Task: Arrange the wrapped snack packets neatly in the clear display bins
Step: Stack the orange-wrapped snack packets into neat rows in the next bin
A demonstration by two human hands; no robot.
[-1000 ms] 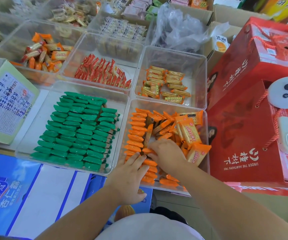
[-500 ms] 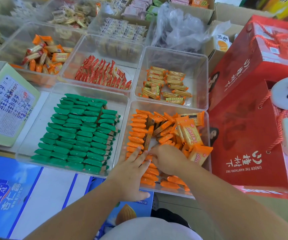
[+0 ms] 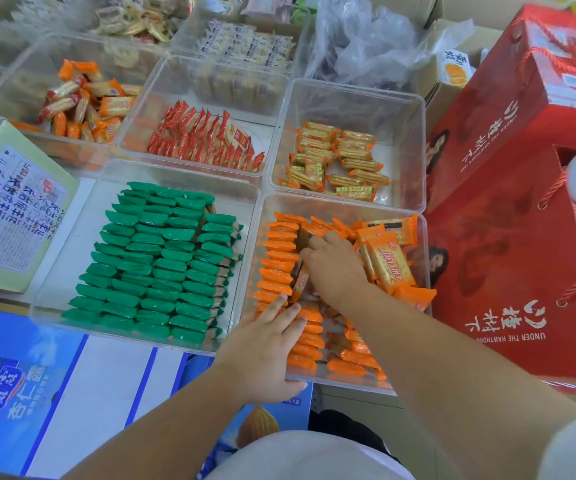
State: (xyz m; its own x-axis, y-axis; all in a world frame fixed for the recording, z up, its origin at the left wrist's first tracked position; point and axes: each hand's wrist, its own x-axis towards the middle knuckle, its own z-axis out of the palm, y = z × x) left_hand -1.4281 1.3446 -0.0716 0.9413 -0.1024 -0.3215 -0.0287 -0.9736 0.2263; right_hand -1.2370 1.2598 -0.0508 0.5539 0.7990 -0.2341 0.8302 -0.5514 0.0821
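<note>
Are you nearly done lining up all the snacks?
Roughly halfway. Done: the green packets stand in neat rows, and the left column in the orange bin is lined up. In hand: the left hand presses flat on the front orange rows while the right hand digs into the middle. Left: the jumbled orange packets on the right side need lining up.

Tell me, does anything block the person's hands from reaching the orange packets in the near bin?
Nothing visible does. The bin has no lid, and both hands are inside it: the left hand rests flat on the near orange packets, and the right hand has its fingers down among the packets farther in.
</note>
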